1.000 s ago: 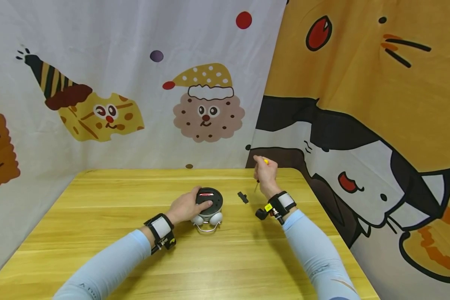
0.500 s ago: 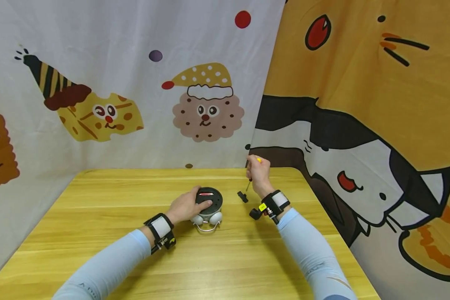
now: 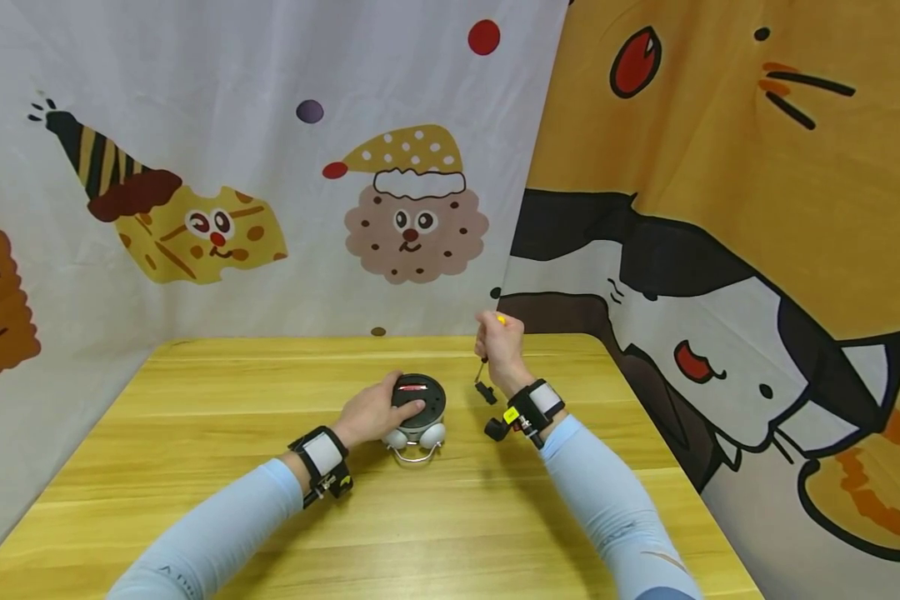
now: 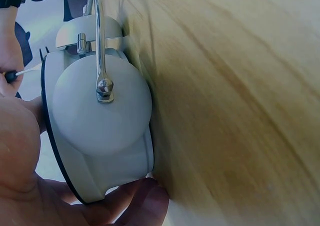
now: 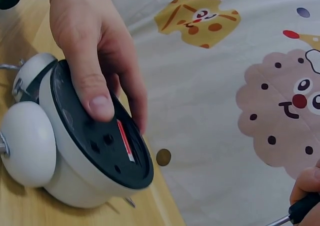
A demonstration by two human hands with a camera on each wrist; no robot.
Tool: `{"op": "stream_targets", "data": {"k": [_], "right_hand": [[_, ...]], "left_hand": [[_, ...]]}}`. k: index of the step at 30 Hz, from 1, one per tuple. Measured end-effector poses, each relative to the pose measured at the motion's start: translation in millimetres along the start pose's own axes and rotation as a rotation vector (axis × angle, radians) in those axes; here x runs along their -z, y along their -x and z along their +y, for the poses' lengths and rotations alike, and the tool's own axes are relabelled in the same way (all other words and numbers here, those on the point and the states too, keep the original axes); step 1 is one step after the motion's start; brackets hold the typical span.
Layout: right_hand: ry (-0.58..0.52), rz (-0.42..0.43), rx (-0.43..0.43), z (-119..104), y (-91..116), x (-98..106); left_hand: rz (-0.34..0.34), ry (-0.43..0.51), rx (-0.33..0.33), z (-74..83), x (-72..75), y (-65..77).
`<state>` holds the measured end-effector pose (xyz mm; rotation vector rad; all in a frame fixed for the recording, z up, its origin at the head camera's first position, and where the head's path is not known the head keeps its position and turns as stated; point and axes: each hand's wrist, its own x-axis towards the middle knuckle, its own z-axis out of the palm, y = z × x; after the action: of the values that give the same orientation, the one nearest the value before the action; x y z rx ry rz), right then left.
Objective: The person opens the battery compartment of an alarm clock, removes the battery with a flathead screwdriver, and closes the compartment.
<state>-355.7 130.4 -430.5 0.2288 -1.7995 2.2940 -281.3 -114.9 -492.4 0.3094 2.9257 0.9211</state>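
A twin-bell alarm clock [image 3: 429, 398] lies face down on the table, its black back turned up and its bells and wire handle toward me. In the right wrist view a slot in that back shows a red strip [image 5: 125, 142]. My left hand [image 3: 369, 412] grips the clock from the left, thumb across the back and fingers around the side. My right hand [image 3: 502, 345] holds a screwdriver [image 3: 482, 372] with a yellow and black handle, its shaft slanting down. Below its tip lies a small black plastic piece [image 3: 485, 392], right of the clock.
The wooden table [image 3: 270, 533] ends at the back against a white printed cloth [image 3: 270, 67], with an orange and black cat-print cloth [image 3: 690, 150] on the right. A black camera [image 3: 497, 428] hangs from the right wrist strap, near the black piece.
My right hand has moved left with the screwdriver, bringing the tip over the small black piece. The left hand and the clock have stayed put.
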Motion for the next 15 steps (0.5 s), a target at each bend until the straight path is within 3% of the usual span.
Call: {"op": "stream_targets", "data": {"k": [15], "right_hand": [[0.011,0.013,-0.064,10,5,-15]], "left_hand": [[0.005,-0.003,0.004,-2.1,-0.9,-1.5]]}}
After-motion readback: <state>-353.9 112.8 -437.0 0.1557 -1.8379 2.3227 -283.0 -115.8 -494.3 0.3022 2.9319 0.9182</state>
